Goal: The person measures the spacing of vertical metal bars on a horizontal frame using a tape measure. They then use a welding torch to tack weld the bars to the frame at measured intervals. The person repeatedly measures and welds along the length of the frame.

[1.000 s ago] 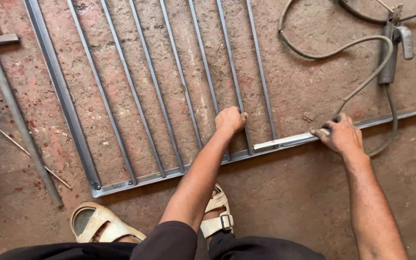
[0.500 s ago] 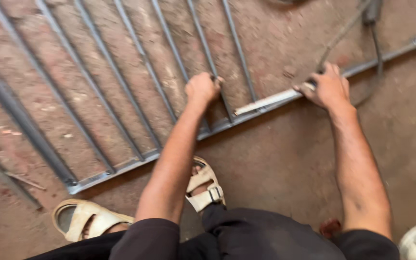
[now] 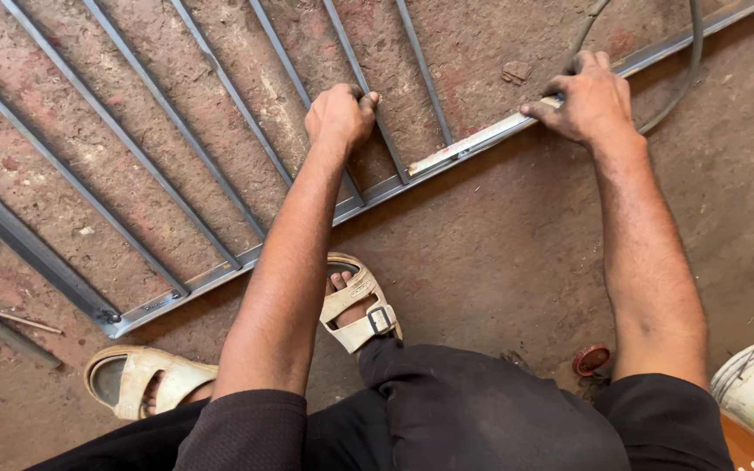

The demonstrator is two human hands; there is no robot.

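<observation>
The left hand (image 3: 339,115) is clenched round a bar of the grey steel grille (image 3: 220,275) lying on the dirt floor (image 3: 499,262), while the right hand (image 3: 588,98) pinches a pale strip (image 3: 473,141) against its unfinished bottom rail.

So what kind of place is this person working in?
Probably a metal fabrication or welding workshop. A steel grille frame lies flat on a dusty reddish floor, the left hand grips one bar, the right hand presses a metal strip to the frame's edge, and a dark cable trails nearby.
</observation>
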